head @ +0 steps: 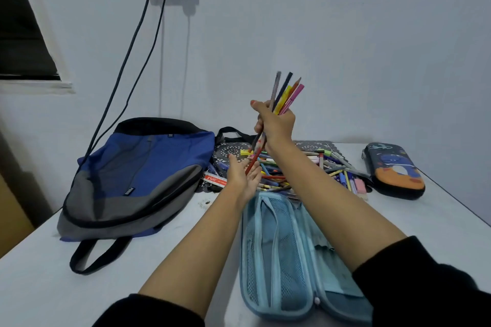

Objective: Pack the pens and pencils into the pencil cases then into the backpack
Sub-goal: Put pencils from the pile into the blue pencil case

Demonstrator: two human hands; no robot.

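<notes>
Presently, the right hand (pixel 275 121) is raised above the table (pixel 53 287), its fingers curled tight round a bundle of pens and pencils (pixel 285 95). The bundle stands nearly upright, tilted slightly to the right, and its upper ends fan out against the wall. A red pencil (pixel 252 162) from the bundle slants down from below the fist and meets the fingers of the left hand (pixel 243 178).

The left hand holds nothing. Its fingers are straight and slightly spread, palm turned up, just beneath the bundle's lower ends.

Behind and below both hands lies the loose pile of pens and pencils (pixel 305 170), heaped partly on a dark lace mat (pixel 228 150). A yellow eraser (pixel 245 152) sits on the mat, and a pink eraser (pixel 360 185) lies at the pile's right edge.

The light-blue pencil case (pixel 279 260) lies unzipped and spread flat between the forearms, with its mesh pockets showing. Its far end touches the near edge of the pile.

A second pencil case (pixel 396 170) — dark, with a cartoon print — is zipped closed at the right side of the table, just beyond the pile.

The blue-and-grey backpack (pixel 138 175) lies flat at the left, beside the mat, one black strap looping toward the camera. A white box with red lettering (pixel 215 180) rests between the backpack and the left hand.

Two dark cables (pixel 127 61) hang down the wall from plugs — they pass behind the backpack.
</notes>
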